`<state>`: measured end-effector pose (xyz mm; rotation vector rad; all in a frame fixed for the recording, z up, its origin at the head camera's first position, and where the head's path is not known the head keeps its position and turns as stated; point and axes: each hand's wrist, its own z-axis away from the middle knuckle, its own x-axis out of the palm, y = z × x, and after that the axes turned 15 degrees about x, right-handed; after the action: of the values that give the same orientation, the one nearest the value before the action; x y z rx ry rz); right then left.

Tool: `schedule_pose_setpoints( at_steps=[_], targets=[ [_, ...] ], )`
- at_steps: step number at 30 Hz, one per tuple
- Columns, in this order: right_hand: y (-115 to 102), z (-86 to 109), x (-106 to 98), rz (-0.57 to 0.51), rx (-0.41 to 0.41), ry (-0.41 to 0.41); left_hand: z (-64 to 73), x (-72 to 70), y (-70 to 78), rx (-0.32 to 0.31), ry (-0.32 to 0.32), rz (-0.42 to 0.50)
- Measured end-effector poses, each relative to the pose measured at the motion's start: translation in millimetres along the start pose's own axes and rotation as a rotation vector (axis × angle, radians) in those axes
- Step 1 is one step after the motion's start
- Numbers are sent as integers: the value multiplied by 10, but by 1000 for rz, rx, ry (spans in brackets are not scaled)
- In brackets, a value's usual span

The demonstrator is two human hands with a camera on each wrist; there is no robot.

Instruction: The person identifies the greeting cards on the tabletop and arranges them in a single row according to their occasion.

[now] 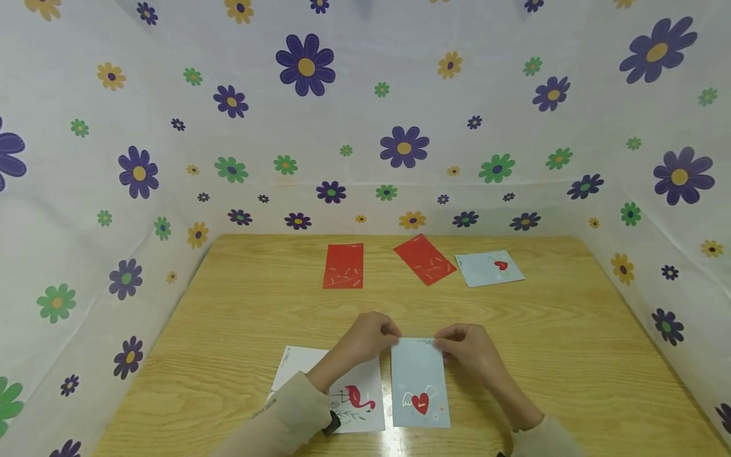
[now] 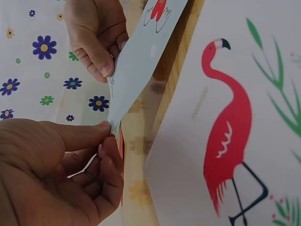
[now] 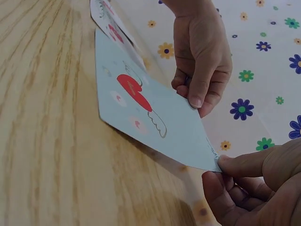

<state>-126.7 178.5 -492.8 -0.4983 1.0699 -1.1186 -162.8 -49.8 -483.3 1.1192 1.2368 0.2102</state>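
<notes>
Both hands hold a light blue card printed with a red winged heart. My left hand pinches its far left corner between thumb and fingers; my right hand pinches the far right corner. In the right wrist view the blue card slants up from the wooden table toward the fingertips. Just left of it lies a white flamingo card, partly covered by the left forearm. The left wrist view shows the printed flamingo close by.
Toward the back of the wooden table lie a red card, a second, turned red card and another light blue heart card. A white flower-patterned cloth stands around the back and sides.
</notes>
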Motion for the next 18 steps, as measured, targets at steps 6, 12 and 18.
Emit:
schedule_pose_setpoints(
  at_steps=[6, 12, 18],
  targets=[
    [21, -7, 50, 26, -26, 17, -3, 27, -17, -3, 6, -82],
    [53, -30, 85, 48, -59, 30, -4, 50, -33, -3, 1, -95],
    [64, -22, 94, 92, -93, 50, -20, 79, -64, 3, -3, -57]
  ],
)
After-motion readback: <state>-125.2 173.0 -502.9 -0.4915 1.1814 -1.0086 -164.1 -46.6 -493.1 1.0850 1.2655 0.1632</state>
